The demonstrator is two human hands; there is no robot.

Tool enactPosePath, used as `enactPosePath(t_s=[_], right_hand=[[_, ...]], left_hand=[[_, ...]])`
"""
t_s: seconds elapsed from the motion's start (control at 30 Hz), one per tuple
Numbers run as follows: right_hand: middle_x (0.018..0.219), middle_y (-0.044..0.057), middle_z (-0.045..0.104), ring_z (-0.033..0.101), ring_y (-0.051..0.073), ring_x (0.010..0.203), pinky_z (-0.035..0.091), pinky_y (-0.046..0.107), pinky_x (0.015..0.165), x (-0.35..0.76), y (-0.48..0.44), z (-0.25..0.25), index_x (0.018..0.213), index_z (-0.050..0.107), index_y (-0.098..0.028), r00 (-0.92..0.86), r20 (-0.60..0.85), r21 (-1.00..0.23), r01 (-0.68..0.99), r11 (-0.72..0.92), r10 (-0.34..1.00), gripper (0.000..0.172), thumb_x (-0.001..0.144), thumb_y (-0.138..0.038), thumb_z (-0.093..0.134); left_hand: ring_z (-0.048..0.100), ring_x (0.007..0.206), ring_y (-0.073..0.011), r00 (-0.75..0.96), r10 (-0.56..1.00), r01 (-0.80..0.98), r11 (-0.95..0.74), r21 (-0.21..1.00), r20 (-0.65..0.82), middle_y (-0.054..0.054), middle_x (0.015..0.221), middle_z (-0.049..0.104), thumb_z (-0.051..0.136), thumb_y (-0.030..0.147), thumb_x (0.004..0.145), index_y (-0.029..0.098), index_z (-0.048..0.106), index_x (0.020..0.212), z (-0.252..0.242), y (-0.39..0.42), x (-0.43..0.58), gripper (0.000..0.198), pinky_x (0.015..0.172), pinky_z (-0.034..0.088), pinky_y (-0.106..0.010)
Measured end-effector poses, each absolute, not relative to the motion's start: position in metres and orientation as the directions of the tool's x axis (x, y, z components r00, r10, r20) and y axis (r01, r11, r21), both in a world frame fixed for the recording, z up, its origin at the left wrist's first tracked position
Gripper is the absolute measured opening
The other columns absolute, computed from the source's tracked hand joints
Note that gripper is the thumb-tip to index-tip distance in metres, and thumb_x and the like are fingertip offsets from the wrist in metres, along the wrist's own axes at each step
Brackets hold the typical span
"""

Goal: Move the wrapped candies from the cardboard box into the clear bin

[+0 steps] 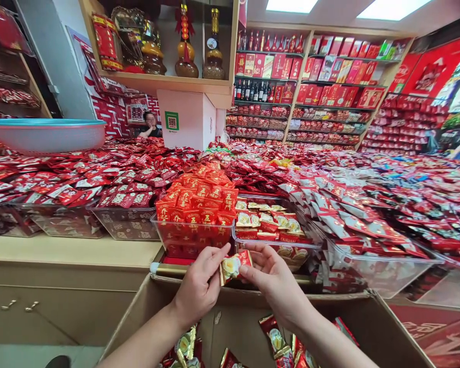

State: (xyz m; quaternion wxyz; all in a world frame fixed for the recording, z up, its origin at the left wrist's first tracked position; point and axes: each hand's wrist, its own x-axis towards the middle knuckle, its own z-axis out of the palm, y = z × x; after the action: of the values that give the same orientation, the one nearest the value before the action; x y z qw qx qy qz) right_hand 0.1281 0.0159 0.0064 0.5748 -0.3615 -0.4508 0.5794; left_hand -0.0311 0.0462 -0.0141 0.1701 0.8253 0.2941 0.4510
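Between my two hands is a wrapped durian candy [233, 267], red and gold with a pale fruit picture. My left hand [202, 281] pinches its left end, fingers closed. On the other side, the thumb and fingers of my right hand [270, 273] grip its right end. Below them an open cardboard box [138, 319] holds several similar candies [276, 340] lying loose at the bottom. Just beyond my hands stands a clear plastic bin [278, 244] with rows of the same durian candies [268, 220]. Left of it, another clear bin [193, 237] is heaped with orange-red packets [203, 197].
More clear bins [383, 266] of red packets line the display on both sides. A blue-rimmed basket [46, 138] rests on packets at left. Cabinets [61, 296] stand below left. Shelves [268, 76] of bottles and boxes fill the back. A person [150, 128] is behind the display.
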Motion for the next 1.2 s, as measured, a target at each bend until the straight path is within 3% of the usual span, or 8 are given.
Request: enactPosePath(t_s=[0.13, 0.2, 0.27, 0.37, 0.6, 0.73, 1.03, 1.2], right_hand=[[0.076, 0.000, 0.059, 0.058, 0.013, 0.070, 0.048, 0.029, 0.066, 0.149, 0.031, 0.036, 0.100, 0.041, -0.021, 0.050, 0.319, -0.925, -0.199, 0.322, 0.946, 0.041, 0.065, -0.023, 0.063], [0.079, 0.001, 0.058, 0.057, 0.013, 0.074, 0.047, 0.029, 0.069, 0.166, 0.050, 0.053, 0.097, 0.045, -0.021, 0.143, 0.524, -0.850, 0.032, 0.525, 0.840, 0.033, 0.068, -0.021, 0.059], [0.083, 0.003, 0.059, 0.057, 0.014, 0.078, 0.045, 0.030, 0.073, 0.181, 0.072, 0.066, 0.093, 0.049, -0.020, 0.108, 0.641, -0.756, 0.264, 0.600, 0.760, 0.023, 0.070, -0.020, 0.055], [0.083, 0.004, 0.062, 0.058, 0.014, 0.076, 0.046, 0.030, 0.072, 0.192, 0.097, 0.072, 0.091, 0.052, -0.018, -0.073, 0.581, -0.706, 0.451, 0.546, 0.811, 0.019, 0.073, -0.016, 0.050], [0.085, 0.004, 0.064, 0.058, 0.012, 0.076, 0.044, 0.026, 0.071, 0.179, 0.105, 0.070, 0.091, 0.058, -0.015, -0.310, 0.484, -0.506, 0.663, 0.551, 0.818, 0.022, 0.071, -0.010, 0.048], [0.076, 0.002, 0.065, 0.057, 0.012, 0.067, 0.043, 0.023, 0.062, 0.173, 0.110, 0.065, 0.088, 0.059, -0.016, -0.357, 0.441, -0.442, 0.713, 0.545, 0.824, 0.020, 0.069, -0.012, 0.052], [0.078, 0.003, 0.065, 0.058, 0.014, 0.069, 0.042, 0.024, 0.063, 0.181, 0.110, 0.075, 0.083, 0.063, -0.016, -0.371, 0.396, -0.353, 0.783, 0.512, 0.840, 0.017, 0.073, -0.021, 0.050], [0.074, 0.002, 0.066, 0.059, 0.015, 0.067, 0.044, 0.024, 0.061, 0.195, 0.103, 0.083, 0.078, 0.064, -0.017, -0.339, 0.287, -0.327, 0.844, 0.425, 0.896, 0.014, 0.069, -0.016, 0.052]], left_hand=[[0.051, 0.080, -0.0125, 0.304, 0.752, 0.391, -0.658, 0.643, 0.585, -0.004, 0.100, 0.047, 0.041, 0.011, 0.080, 0.024, 0.034, 0.121, -0.016, 0.049, -0.030, 0.044, 0.075, 0.044, -0.028], [0.052, 0.073, -0.0109, 0.276, 0.785, 0.399, -0.619, 0.677, 0.555, -0.004, 0.099, 0.047, 0.041, 0.012, 0.080, 0.024, 0.035, 0.118, -0.019, 0.051, -0.030, 0.041, 0.069, 0.046, -0.027], [0.052, 0.071, -0.0104, 0.287, 0.797, 0.409, -0.603, 0.685, 0.531, -0.003, 0.098, 0.048, 0.040, 0.012, 0.080, 0.024, 0.037, 0.116, -0.022, 0.052, -0.029, 0.039, 0.065, 0.046, -0.025], [0.052, 0.071, -0.0100, 0.339, 0.782, 0.423, -0.623, 0.658, 0.523, -0.003, 0.099, 0.047, 0.040, 0.011, 0.080, 0.025, 0.039, 0.115, -0.024, 0.052, -0.028, 0.038, 0.066, 0.046, -0.024], [0.053, 0.070, -0.0095, 0.385, 0.757, 0.448, -0.654, 0.610, 0.529, -0.003, 0.102, 0.047, 0.039, 0.012, 0.079, 0.025, 0.040, 0.115, -0.023, 0.049, -0.029, 0.038, 0.067, 0.048, -0.024], [0.054, 0.070, -0.0103, 0.393, 0.756, 0.456, -0.655, 0.603, 0.524, -0.004, 0.103, 0.048, 0.038, 0.014, 0.080, 0.025, 0.041, 0.114, -0.022, 0.049, -0.028, 0.036, 0.069, 0.048, -0.026], [0.054, 0.080, -0.0142, 0.433, 0.744, 0.509, -0.668, 0.543, 0.509, -0.006, 0.106, 0.048, 0.038, 0.015, 0.081, 0.024, 0.044, 0.112, -0.024, 0.051, -0.029, 0.033, 0.076, 0.046, -0.030], [0.053, 0.089, -0.0165, 0.446, 0.743, 0.523, -0.669, 0.529, 0.499, -0.006, 0.106, 0.048, 0.038, 0.014, 0.081, 0.023, 0.046, 0.110, -0.024, 0.051, -0.029, 0.031, 0.080, 0.045, -0.031]])
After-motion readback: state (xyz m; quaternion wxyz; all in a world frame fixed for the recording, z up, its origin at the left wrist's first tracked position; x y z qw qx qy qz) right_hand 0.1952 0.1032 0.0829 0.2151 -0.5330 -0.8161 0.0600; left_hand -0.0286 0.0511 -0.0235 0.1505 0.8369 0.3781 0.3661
